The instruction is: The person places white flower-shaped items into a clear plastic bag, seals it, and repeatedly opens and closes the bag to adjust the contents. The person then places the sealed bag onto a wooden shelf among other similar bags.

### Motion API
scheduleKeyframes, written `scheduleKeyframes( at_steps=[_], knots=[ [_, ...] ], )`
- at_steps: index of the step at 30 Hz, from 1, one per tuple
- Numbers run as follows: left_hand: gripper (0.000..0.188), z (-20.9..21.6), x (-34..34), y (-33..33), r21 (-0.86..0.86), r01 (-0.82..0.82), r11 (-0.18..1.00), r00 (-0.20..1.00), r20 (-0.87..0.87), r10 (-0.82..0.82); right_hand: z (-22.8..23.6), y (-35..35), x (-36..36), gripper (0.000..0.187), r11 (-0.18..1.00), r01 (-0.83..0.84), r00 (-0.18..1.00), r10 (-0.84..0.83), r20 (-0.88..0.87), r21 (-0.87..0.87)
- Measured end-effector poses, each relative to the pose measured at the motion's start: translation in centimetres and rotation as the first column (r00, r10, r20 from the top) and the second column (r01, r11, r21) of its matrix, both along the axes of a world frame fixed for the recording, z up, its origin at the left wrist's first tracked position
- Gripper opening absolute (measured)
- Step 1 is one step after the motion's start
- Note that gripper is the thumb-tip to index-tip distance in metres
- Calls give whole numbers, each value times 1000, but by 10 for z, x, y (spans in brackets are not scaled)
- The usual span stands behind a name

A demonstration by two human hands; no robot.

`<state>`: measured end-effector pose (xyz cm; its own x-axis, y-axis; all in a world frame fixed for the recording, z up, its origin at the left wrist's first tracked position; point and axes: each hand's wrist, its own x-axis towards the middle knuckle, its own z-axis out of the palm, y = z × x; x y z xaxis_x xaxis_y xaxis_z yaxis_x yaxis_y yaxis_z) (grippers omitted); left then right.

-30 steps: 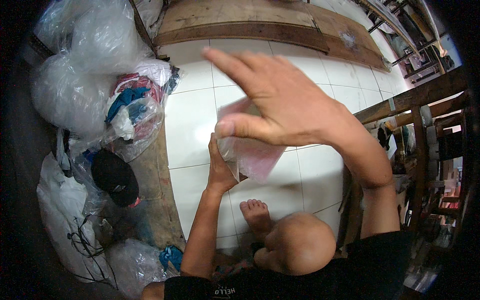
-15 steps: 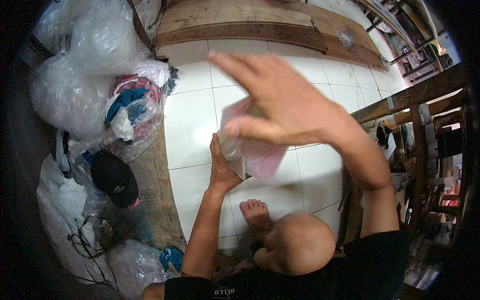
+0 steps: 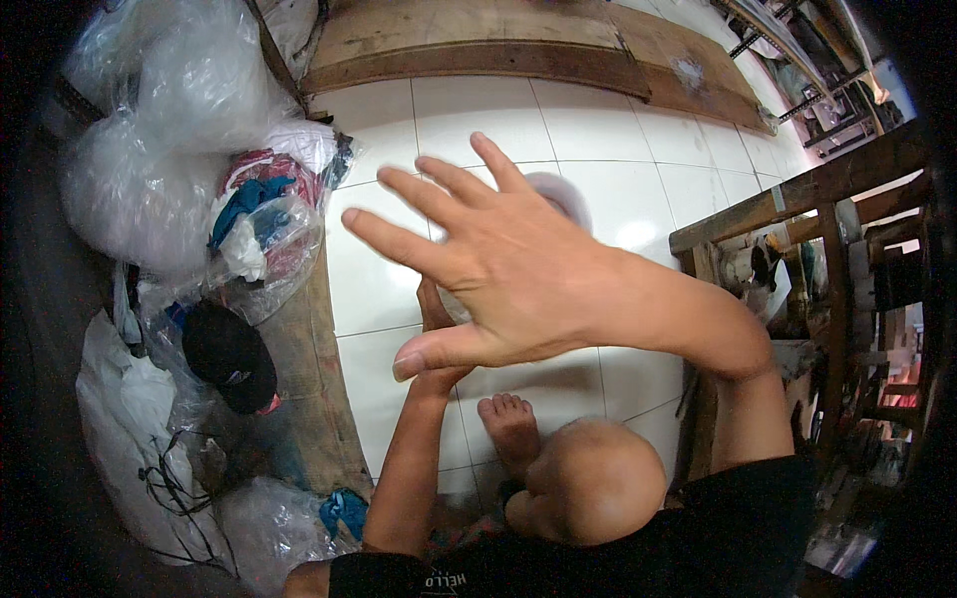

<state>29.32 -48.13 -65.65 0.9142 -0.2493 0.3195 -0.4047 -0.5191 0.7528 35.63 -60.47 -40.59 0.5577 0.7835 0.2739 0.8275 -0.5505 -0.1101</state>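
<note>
My right hand (image 3: pixel 498 264) is spread wide, back upward, with nothing in its fingers. It hovers above my left hand (image 3: pixel 437 317) and covers much of it. My left hand is closed around a pinkish clear plastic packet, mostly hidden behind my right hand. A pale rounded edge of the packet (image 3: pixel 570 199) shows beyond my right wrist, and what is inside it cannot be made out. Both hands are over the white tiled floor (image 3: pixel 379 259), in front of my bare foot (image 3: pixel 511 429) and bent knee (image 3: pixel 598 483).
Large clear plastic bags (image 3: pixel 204 85) pile up at the far left, beside a bag of coloured cloth (image 3: pixel 264 214). Below lie a black cap (image 3: pixel 227 357) and a dark cord (image 3: pixel 164 483). Wooden boards (image 3: pixel 478 45) border the far side; a wooden rack (image 3: pixel 827 269) stands right.
My right hand has turned and spread its fingers, shifting slightly down and left over the packet. The packet's pink side, visible before, is now mostly covered. My left arm has barely moved.
</note>
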Motion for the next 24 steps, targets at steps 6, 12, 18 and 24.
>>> scheduleKeyframes(
  at_steps=[6, 12, 18, 24],
  knots=[
    [135, 7, 5, -4, 49, 65, 997, 998, -7, -65, 12, -17, 18, 92, 993, 110, 994, -111, 24, 54],
    [131, -7, 2, -6, 19, -33, 999, 996, 79, 31, 0, -27, 36, 91, 973, 218, 970, -225, -90, -80],
    [130, -3, 1, -9, -2, -43, 999, 998, 50, 43, 24, -35, 38, 87, 979, 201, 977, -198, -77, 41],
    [134, -13, 2, -4, 74, -27, 997, 999, 47, 24, 7, -34, 41, 83, 982, 189, 982, -189, -25, -11]
  ],
)
